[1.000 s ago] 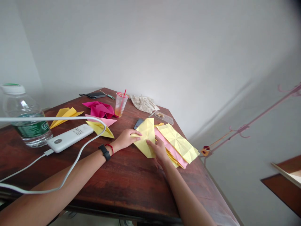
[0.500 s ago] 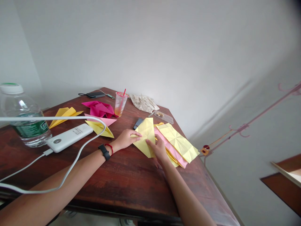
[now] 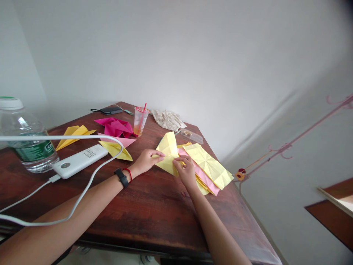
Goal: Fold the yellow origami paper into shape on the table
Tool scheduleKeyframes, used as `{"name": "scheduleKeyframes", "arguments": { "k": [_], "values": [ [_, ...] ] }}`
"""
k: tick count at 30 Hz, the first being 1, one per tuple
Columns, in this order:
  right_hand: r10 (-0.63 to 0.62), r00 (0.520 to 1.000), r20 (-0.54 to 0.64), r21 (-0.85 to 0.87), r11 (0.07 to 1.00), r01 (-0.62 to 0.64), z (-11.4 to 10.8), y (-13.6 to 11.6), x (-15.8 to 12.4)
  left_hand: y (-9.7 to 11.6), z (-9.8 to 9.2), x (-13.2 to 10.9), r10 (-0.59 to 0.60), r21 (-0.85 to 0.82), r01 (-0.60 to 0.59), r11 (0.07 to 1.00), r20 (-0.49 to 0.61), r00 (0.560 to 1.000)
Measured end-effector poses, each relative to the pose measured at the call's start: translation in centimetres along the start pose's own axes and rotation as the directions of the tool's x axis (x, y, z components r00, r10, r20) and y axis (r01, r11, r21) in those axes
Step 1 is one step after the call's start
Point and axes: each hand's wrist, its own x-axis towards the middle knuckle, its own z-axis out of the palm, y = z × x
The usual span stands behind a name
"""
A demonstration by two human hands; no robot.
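Grip: both hands closed on one folded sheet of yellow origami paper (image 3: pixel 167 151). Head view: my left hand (image 3: pixel 146 162) pinches the sheet's left side, and my right hand (image 3: pixel 186 171) holds its lower right, the nearer hand to me. The sheet's long axis runs away from me, between both hands, above my dark wooden table (image 3: pixel 132 209). Just right lies a stack of creased yellow and pink sheets (image 3: pixel 206 165).
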Motion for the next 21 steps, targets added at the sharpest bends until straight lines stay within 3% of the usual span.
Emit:
{"name": "scheduleKeyframes", "arguments": {
  "k": [4, 10, 21],
  "values": [
    [0.074, 0.995, 0.059, 0.071, 0.994, -0.079, 0.21, 0.56, 0.04, -0.03, 0.12, -0.07, 0.005, -0.002, -0.005, 1.000, 0.006, 1.000],
    [0.047, 0.987, 0.155, 0.098, 0.993, -0.062, 0.23, 0.66, 0.12, 0.09, 0.28, -0.19, 0.002, -0.006, -0.002, 1.000, 0.074, 0.997],
    [0.001, 0.991, 0.135, 0.039, 0.999, -0.006, 0.25, 0.22, 0.08, -0.12, 0.24, -0.04, 0.007, -0.038, -0.003, 0.999, 0.110, 0.994]
  ]
}}
